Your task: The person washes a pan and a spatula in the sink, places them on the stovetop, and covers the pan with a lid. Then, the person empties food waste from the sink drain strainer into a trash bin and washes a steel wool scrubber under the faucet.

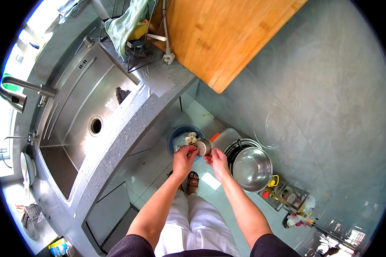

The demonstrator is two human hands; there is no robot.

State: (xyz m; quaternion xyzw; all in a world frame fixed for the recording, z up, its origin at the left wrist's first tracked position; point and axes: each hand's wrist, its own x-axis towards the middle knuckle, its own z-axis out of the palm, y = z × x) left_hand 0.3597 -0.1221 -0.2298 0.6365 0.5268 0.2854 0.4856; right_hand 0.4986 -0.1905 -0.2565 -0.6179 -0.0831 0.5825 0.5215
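Note:
A small round metal sink strainer (203,147) with a perforated face is tilted on its side above a blue-grey waste bin (170,143). My right hand (217,162) grips its right side between thumb and fingers. On the other side, my left hand (184,157) is closed, its fingertips pressed to the strainer's left edge. Pale eggshells (192,137) and a light plastic liner show inside the bin, just beyond my left hand. Whether any scraps lie between my left fingers is too small to tell.
The steel sink (83,103) with its open drain hole (96,125) lies left, behind the wet grey counter edge (128,124). Stacked metal pots (252,169) stand right of my hands, near a rack of bottles (283,195). A wooden board (227,38) juts in from above.

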